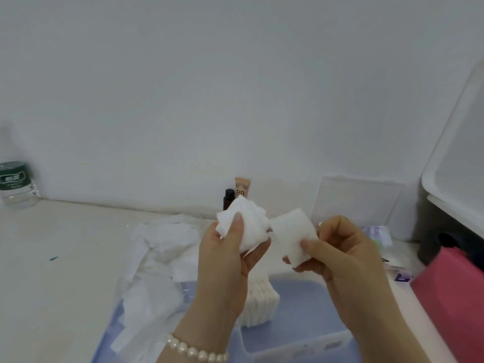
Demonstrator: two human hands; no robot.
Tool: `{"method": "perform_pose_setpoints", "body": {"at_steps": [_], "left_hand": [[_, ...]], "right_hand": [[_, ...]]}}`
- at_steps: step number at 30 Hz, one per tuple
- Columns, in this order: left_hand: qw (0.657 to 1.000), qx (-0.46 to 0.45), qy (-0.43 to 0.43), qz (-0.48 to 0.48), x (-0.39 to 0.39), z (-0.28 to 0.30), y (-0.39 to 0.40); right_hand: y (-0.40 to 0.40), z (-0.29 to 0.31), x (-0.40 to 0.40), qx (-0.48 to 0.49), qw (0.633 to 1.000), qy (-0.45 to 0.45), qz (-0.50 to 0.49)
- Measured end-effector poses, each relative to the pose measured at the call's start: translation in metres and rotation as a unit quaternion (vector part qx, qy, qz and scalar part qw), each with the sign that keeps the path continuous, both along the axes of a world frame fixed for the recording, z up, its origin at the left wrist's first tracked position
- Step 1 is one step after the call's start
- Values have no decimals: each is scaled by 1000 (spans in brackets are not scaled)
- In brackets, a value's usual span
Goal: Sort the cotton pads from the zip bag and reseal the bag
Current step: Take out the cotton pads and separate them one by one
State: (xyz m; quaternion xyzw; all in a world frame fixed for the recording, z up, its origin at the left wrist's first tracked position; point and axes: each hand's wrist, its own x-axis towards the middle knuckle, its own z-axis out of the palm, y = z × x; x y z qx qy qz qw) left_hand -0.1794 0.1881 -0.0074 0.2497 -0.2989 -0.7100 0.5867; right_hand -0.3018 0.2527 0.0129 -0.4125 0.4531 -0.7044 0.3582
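My left hand [225, 255] grips a small bunch of white cotton pads [251, 224] between thumb and fingers, raised above the table. Beside it, my right hand [340, 250] pinches a single square cotton pad [293, 234]; the two pads almost touch. Below my hands a neat stack of pads [259, 302] stands on edge in a translucent blue tray [301, 341]. To the left, loose pads lie in a heap on the clear zip bag [154, 271], whose outline is hard to make out.
A water bottle [15, 184] stands at the far left by the wall. A BB cream tube [242, 187] and a dark bottle [229, 196] stand behind my hands. A clear box [358, 203], a white bin [455, 166] and a pink object [455, 289] crowd the right.
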Motion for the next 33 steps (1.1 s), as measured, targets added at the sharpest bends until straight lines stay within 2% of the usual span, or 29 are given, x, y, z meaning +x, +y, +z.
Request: {"method": "perform_pose_setpoints", "body": {"at_steps": [3, 5, 8, 11, 19, 24, 30, 33], "left_hand": [[999, -25, -17, -21, -5, -1, 5], [998, -31, -15, -55, -9, -3, 9], [992, -56, -7, -111, -13, 0, 14], [987, -65, 24, -143, -14, 3, 17], [983, -16, 7, -180, -12, 2, 14], [981, -15, 16, -192, -14, 3, 15], [987, -53, -22, -149, -15, 2, 17], [987, -54, 0, -150, -14, 1, 15]], "right_hand": [[3, 2, 5, -68, 991, -80, 85], [1, 0, 12, -67, 991, -85, 77], [-4, -7, 20, -29, 999, -15, -11], [-6, -9, 24, -16, 993, 64, -100], [-3, -4, 28, -41, 983, 140, -111], [-2, -5, 30, -43, 980, 149, -126], [-1, -5, 29, -41, 979, 161, -119], [-3, -8, 24, -24, 966, 198, -163]]}}
